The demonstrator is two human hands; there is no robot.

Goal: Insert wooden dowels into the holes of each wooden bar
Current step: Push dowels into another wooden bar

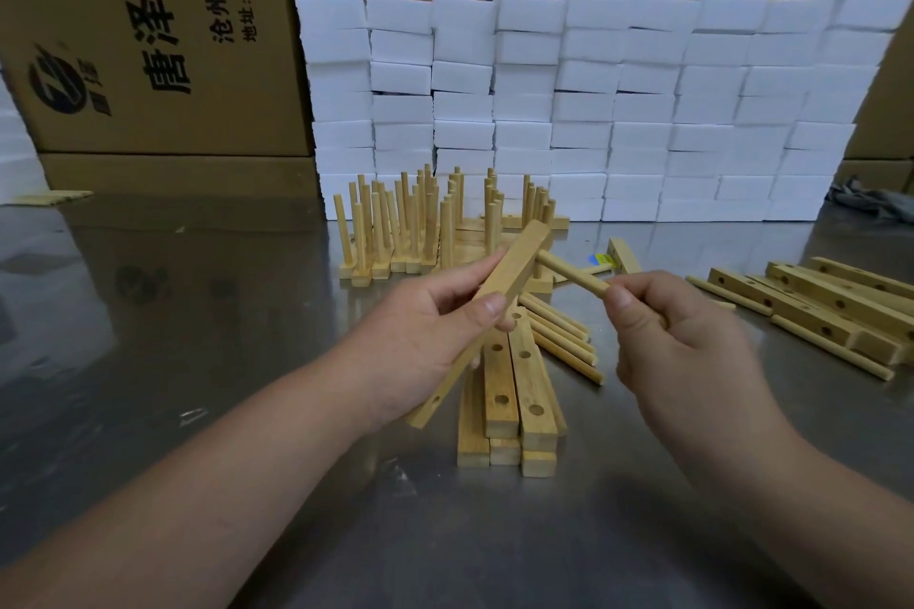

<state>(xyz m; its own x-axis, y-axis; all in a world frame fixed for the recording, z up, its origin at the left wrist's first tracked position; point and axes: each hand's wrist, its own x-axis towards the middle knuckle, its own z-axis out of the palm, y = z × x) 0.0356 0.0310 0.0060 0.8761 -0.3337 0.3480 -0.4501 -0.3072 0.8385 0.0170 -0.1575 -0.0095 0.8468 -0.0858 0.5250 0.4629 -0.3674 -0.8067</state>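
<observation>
My left hand (425, 341) grips a wooden bar (514, 272) tilted up and away over the metal table; a hole shows near its lower end. My right hand (677, 341) pinches a wooden dowel (569, 273) whose far tip sits in the upper end of that bar. Below my hands lies a stack of bars with holes (509, 391), and beside it several loose dowels (564, 336). Behind stand finished bars with upright dowels (405, 223).
More bars and dowels lie in a heap (816, 307) at the right. A wall of white foam blocks (593, 104) stands at the back, with cardboard boxes (148, 40) behind it. The steel table (198, 312) stretches out on the left.
</observation>
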